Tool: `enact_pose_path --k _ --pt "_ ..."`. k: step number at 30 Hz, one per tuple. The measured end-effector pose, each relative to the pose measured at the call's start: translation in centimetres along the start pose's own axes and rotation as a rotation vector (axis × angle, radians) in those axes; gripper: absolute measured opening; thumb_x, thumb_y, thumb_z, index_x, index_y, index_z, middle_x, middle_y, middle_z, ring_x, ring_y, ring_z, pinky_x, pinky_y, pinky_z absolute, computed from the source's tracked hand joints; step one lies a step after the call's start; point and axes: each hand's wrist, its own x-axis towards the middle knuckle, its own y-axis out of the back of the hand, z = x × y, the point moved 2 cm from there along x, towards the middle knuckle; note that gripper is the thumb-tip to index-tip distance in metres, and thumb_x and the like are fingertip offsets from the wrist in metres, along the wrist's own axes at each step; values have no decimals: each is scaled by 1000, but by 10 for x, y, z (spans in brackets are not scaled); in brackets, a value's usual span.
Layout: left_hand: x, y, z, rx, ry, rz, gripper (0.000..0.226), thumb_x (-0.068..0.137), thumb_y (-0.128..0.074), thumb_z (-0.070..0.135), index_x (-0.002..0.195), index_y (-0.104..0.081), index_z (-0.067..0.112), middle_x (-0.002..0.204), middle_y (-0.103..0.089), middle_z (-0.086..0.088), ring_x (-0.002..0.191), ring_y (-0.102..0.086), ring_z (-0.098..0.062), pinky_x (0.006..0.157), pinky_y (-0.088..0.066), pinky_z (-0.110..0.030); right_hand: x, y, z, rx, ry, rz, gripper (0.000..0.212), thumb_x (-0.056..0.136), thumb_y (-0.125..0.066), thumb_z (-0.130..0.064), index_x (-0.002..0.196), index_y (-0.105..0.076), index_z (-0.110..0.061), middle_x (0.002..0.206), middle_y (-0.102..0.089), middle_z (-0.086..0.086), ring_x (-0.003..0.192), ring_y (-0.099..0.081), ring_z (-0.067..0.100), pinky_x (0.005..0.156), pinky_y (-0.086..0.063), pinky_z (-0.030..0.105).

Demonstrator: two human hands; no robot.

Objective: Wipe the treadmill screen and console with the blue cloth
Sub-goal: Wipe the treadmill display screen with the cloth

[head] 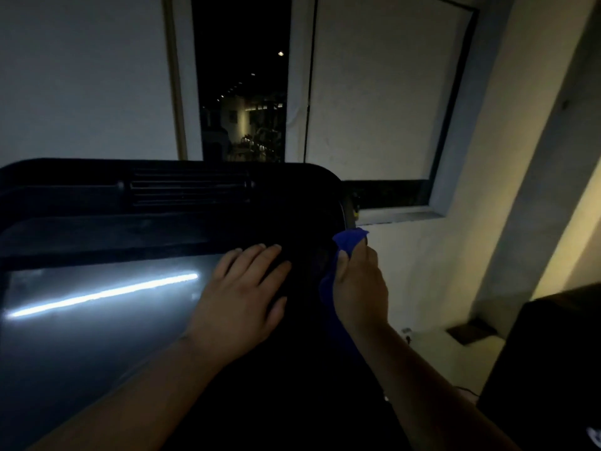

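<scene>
The black treadmill console [182,190] fills the left and middle of the dim view. Its glossy screen [97,320] reflects a bright strip of light. My left hand [240,297] lies flat with straight fingers on the console's right part, just past the screen's right edge. My right hand [359,288] grips the blue cloth [349,239] against the console's right side edge. The cloth sticks out above the thumb and hangs below the hand.
A window with white blinds [374,92] stands behind the console, with a dark gap showing night lights. A pale wall and pillar [520,190] rise at the right. A dark object [553,353] sits low at the right.
</scene>
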Motion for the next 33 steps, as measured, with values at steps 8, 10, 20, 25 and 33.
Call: enact_pose_path --k 8,10,20,25,33 --pt "-6 -3 10 29 13 15 52 91 -52 41 137 -57 18 149 -48 -10 136 -45 -31 113 -31 -50 28 -3 -14 33 -15 53 47 102 -24 -45 138 -34 -17 124 -51 13 97 -58 29 69 -40 33" --pt "-6 -2 10 35 15 8 53 90 -52 42 137 -57 18 149 -47 -9 136 -45 -30 112 -32 -50 1 -5 2 54 10 61 43 100 -22 -45 127 -42 -17 115 -53 8 89 -58 20 67 -42 30" --pt "-21 -3 11 68 -3 -3 51 92 -51 40 137 -56 18 151 -46 -10 139 -42 -31 113 -31 -48 -24 -4 17 198 -53 -1 50 100 -27 -50 126 -45 -11 111 -55 10 94 -59 29 74 -46 36" --pt "-39 -4 18 74 -2 -17 51 94 -51 39 139 -54 17 153 -43 -10 140 -41 -31 113 -31 -49 -36 -14 18 171 60 84 43 103 -30 -31 136 -40 -7 128 -51 15 109 -54 29 94 -49 42" --pt "-78 -8 35 45 6 -26 50 95 -50 37 140 -53 15 155 -41 -11 140 -39 -33 114 -28 -50 -120 -1 55 -46 299 -95 69 88 -50 7 151 -25 -7 153 -31 21 142 -29 37 111 -31 49"
